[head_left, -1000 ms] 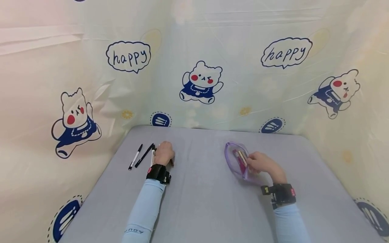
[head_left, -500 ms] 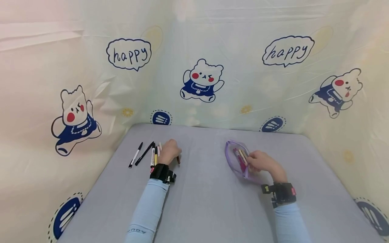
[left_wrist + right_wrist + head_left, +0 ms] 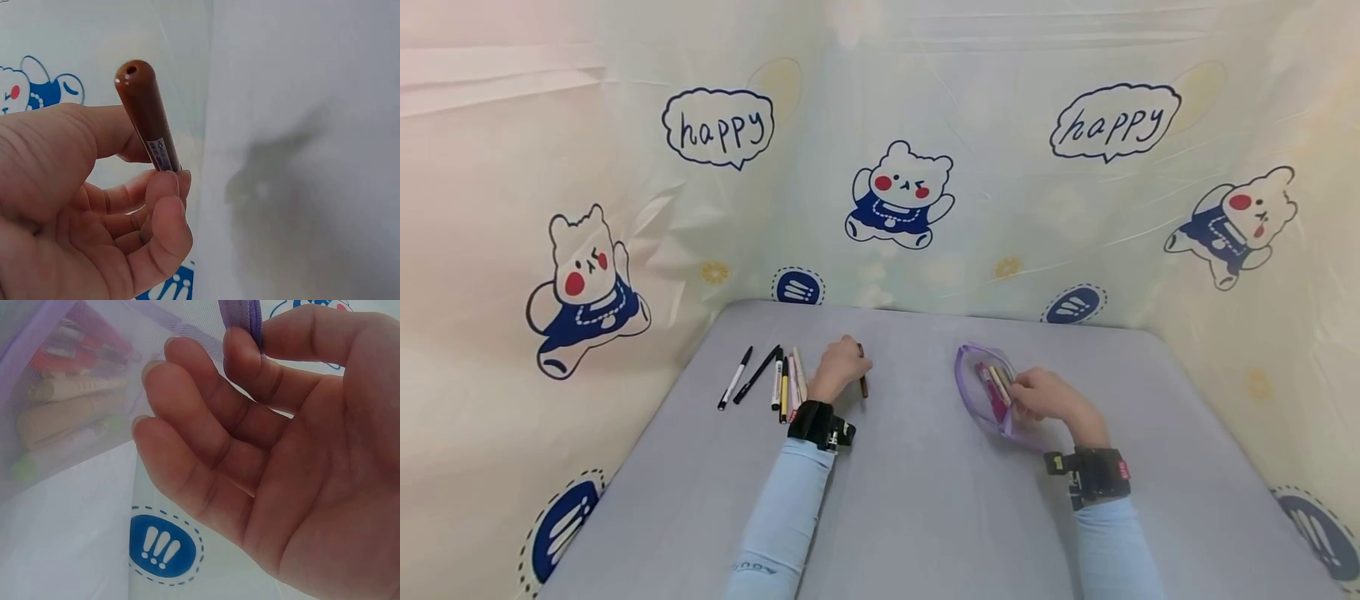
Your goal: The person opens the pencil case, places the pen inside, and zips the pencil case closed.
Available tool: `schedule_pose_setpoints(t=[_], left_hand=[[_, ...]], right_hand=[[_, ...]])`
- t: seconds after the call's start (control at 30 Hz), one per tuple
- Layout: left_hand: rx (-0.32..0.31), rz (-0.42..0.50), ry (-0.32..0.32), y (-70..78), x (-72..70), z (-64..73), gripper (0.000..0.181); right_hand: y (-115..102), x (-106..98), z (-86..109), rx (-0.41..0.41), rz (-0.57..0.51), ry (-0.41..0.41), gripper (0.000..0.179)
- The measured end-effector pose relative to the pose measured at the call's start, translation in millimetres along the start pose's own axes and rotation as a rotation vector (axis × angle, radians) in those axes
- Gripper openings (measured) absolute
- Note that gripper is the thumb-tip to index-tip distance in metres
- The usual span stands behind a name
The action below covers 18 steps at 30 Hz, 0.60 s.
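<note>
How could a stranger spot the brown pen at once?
Start with the table and find the left hand over it. The brown pen is in its grip. Unlike the pens lying further left, it is brown and held.

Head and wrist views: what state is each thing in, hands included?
Brown pen: held, outside the pouch.
Left hand: pinching the brown pen.
Pouch: mouth open, pens inside.
Right hand: pinching the pouch's zip edge.
White-and-black pen: lying on the table.
Black pen: lying beside it.
Yellow pen: lying among others.
</note>
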State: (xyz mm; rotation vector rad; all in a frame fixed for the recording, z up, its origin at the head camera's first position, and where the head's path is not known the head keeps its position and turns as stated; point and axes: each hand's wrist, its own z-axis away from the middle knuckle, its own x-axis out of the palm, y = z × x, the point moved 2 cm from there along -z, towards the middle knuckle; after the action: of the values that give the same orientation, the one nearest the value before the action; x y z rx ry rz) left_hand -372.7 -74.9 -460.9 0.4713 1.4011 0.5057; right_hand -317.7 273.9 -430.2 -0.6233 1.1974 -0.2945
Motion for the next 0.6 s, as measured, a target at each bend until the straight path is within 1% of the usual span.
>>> schedule_pose_setpoints(t=[0.17, 0.33, 0.6], left_hand=[[0.025, 0.006, -0.002, 12.1, 3.8, 2.9, 0.025], [0.04, 0.057, -0.022, 26.7, 10.8, 4.9, 0.024], [0.026, 0.089, -0.053, 41.2, 24.2, 9.7, 0.024]], right_hand=[[1.3, -0.7, -0.3, 0.003, 0.019, -0.008, 0.025], [1.4, -0.9, -1.1, 0.012, 0.032, -0.004, 0.024], [-1.3, -2.2, 0.5, 0.015, 0.028, -0.013, 0.024]])
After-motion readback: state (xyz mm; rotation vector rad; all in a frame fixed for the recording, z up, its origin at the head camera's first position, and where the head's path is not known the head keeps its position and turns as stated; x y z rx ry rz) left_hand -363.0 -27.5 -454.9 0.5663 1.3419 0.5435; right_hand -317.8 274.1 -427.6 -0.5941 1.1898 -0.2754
